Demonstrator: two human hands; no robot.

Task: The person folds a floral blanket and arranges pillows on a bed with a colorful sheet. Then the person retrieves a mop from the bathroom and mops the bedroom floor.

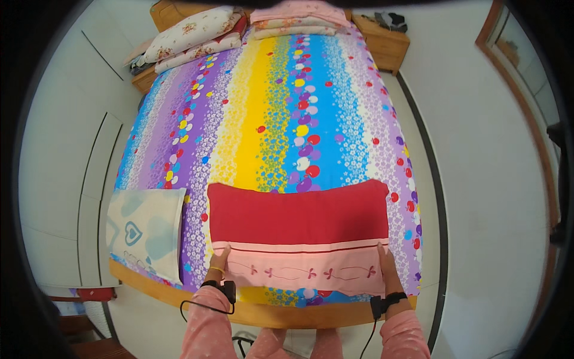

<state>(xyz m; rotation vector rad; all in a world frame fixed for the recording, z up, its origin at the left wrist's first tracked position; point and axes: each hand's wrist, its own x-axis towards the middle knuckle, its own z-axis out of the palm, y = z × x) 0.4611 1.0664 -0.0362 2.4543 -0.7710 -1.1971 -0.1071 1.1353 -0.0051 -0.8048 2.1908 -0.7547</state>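
A red and pink pillowcase (298,217), printed with small flowers, lies flat across the foot end of a bed covered by a colourful striped sheet (273,112). My left hand (219,261) grips its left edge at the pink part, thumb on top and the other fingers hidden beneath. At the right edge my right hand (386,264) holds the cloth the same way, its fingers under the fabric. Left of the pillowcase, a cream cloth item (148,233) with blue-green hearts rests on the sheet. Both wrists carry black strapped devices with cables.
Floral pillows (193,33) and folded bedding (296,22) lie at the head end. A wooden nightstand (381,40) with dark items stands at the back right. The wooden footboard (309,315) runs before my legs. White cabinets (58,215) are on the left, a white wall (484,157) on the right.
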